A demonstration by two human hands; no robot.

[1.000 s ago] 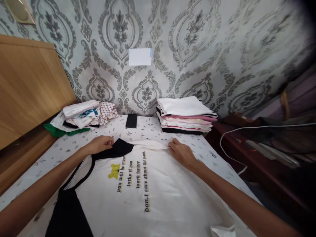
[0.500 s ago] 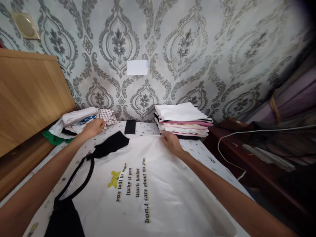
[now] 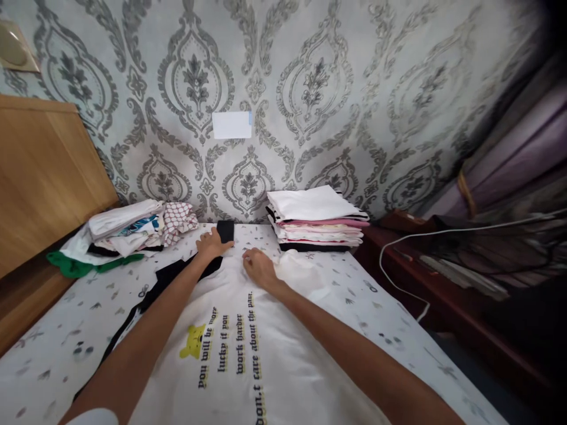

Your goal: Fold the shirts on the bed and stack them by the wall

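Observation:
A white T-shirt (image 3: 212,342) with black sleeves and collar lies spread before me, printed with a yellow bear and black lettering. My left hand (image 3: 211,243) is over its far edge by the black sleeve, fingers spread and thumb stretched out. Just beyond those fingers lies a flat black rectangular object (image 3: 225,232), partly covered by the hand. My right hand (image 3: 260,268) is closed at the far edge of the white cloth, fingertips curled on the fabric. Some loose white fabric bunches to the right of that hand.
Folded clothes stand in a neat stack (image 3: 316,221) at the back right. A looser clothes pile (image 3: 128,230) with a green piece lies back left, near a wooden cabinet (image 3: 48,177). Patterned wallpaper rises behind. A white cable (image 3: 390,245) hangs over a dark red ledge on the right.
My left hand has moved right from beside the loose pile and opened. My right hand has shifted left with the shirt's far edge, which is now bunched. The view has turned slightly right.

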